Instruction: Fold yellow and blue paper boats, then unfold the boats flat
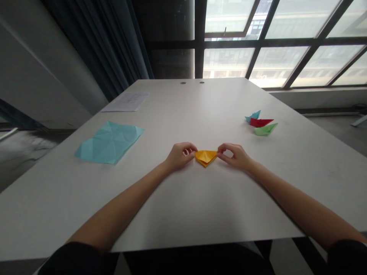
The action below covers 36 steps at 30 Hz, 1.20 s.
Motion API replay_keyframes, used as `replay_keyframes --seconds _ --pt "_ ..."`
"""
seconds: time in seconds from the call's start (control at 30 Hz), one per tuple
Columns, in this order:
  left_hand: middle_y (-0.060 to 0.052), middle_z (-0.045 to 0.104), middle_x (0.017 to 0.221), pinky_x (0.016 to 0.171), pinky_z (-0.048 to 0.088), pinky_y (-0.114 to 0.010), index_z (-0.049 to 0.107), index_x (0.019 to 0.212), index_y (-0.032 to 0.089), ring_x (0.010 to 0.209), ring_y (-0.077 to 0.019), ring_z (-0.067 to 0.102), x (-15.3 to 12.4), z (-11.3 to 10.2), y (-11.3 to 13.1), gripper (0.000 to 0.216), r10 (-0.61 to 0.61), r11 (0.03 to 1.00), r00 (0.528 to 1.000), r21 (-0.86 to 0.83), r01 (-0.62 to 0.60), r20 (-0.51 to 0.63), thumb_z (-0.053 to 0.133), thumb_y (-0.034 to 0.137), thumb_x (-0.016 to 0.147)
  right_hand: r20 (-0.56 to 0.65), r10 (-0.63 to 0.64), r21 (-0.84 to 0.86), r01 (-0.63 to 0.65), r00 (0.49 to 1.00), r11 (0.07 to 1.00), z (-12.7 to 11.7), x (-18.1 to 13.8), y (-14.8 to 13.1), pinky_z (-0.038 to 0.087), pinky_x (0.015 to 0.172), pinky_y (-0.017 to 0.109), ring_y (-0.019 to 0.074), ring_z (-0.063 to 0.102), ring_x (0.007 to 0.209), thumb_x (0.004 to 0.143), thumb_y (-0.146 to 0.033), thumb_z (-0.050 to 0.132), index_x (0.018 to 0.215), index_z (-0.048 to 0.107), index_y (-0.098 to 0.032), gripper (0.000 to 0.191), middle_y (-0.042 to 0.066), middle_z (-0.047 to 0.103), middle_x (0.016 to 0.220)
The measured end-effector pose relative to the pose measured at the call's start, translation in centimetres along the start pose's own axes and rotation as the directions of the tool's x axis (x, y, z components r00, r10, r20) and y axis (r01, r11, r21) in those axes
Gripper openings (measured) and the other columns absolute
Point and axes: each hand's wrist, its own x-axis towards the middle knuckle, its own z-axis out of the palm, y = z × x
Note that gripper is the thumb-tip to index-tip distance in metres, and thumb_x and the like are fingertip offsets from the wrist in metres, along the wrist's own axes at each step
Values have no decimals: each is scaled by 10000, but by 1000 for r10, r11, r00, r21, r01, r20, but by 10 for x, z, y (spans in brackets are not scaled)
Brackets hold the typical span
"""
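Observation:
A small folded piece of orange paper, shaped like a downward triangle, lies at the middle of the white table. My left hand pinches its left corner with curled fingers. My right hand pinches its right corner the same way. Both forearms stretch over the table's near edge toward the paper.
A creased light-blue sheet lies flat at the left. Three folded paper boats, teal, red and green, sit at the right. A white printed sheet lies at the far left. Dark curtains and large windows stand behind the table.

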Motion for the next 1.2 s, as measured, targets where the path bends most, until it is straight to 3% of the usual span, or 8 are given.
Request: replay_keyframes --seconds 0.27,0.53,0.77,0.97,1.1,1.2 --pt "-16 658 745 582 434 -206 636 798 136 644 -104 561 -1 -6 -5 165 -31 1000 999 2 31 39 512 185 701 -34 25 -15 -25 999 1000 0 1 -1 443 618 229 112 541 628 782 -238 537 769 563 -179 66 16 605 697" --pt "-20 654 835 645 447 -215 622 854 148 720 -111 569 -3 -2 1 202 61 998 995 -18 -60 73 494 141 698 29 17 23 -18 999 1000 1 6 -16 464 664 245 118 556 686 794 -234 527 850 591 -169 107 43 614 801" --pt "-33 630 843 642 451 -219 608 746 151 744 -121 565 -4 -1 -2 216 84 996 996 13 -84 27 415 79 683 57 28 45 -31 998 999 -2 6 -13 469 677 246 118 568 728 762 -137 490 957 590 -169 222 53 620 890" --pt "-30 611 937 789 438 -255 614 713 173 843 -134 560 -5 1 3 247 168 968 983 179 -178 69 380 94 723 119 22 -65 -15 993 998 -4 15 -22 455 663 256 134 548 727 701 -107 502 850 638 -178 214 50 606 842" --pt "-20 603 1006 772 442 -251 627 807 199 862 -141 566 -7 1 12 243 152 928 974 316 -198 166 397 150 746 205 1 -215 45 979 976 -5 25 -33 434 745 295 166 533 785 732 -161 525 817 650 -184 153 51 613 797" --pt "-35 597 1035 754 446 -266 618 861 200 875 -165 571 -8 2 16 202 152 891 969 396 -220 197 471 294 760 268 -17 -282 95 963 955 -5 33 -40 427 736 298 180 524 798 753 -224 549 855 650 -177 151 61 617 802"
